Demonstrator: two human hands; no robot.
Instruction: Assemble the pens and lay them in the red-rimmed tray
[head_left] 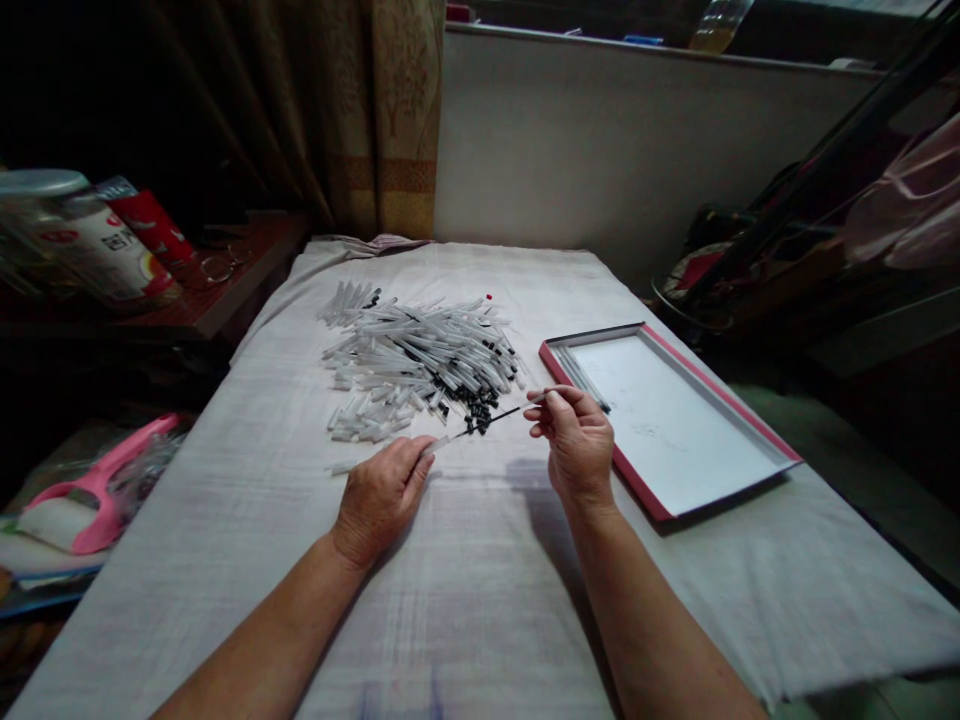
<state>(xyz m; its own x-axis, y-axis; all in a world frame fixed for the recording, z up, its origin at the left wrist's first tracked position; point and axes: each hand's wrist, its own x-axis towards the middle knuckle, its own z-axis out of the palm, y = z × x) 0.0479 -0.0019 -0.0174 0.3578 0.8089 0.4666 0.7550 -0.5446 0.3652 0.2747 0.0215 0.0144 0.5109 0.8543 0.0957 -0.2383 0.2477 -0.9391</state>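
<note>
My left hand (382,495) is closed around a whitish translucent pen barrel (441,444), whose end points up and right. My right hand (576,435) pinches the pale end of a thin pen refill (504,414) with a black ink section. The refill's dark end reaches toward the barrel; whether it is inside cannot be made out. Just beyond my hands lies a heap of translucent pen barrels (420,340), with small black pen parts (480,405) gathered at its near right side. Several pens (581,375) lie along the left wall of a shallow box (637,480) beside my right hand.
A pale cloth covers the table (450,620). A small red piece (488,297) lies behind the heap. At left are a dark wooden surface (247,270) with a lidded jar (90,240) and glasses (221,262), and a pink tape dispenser (101,490) lower down.
</note>
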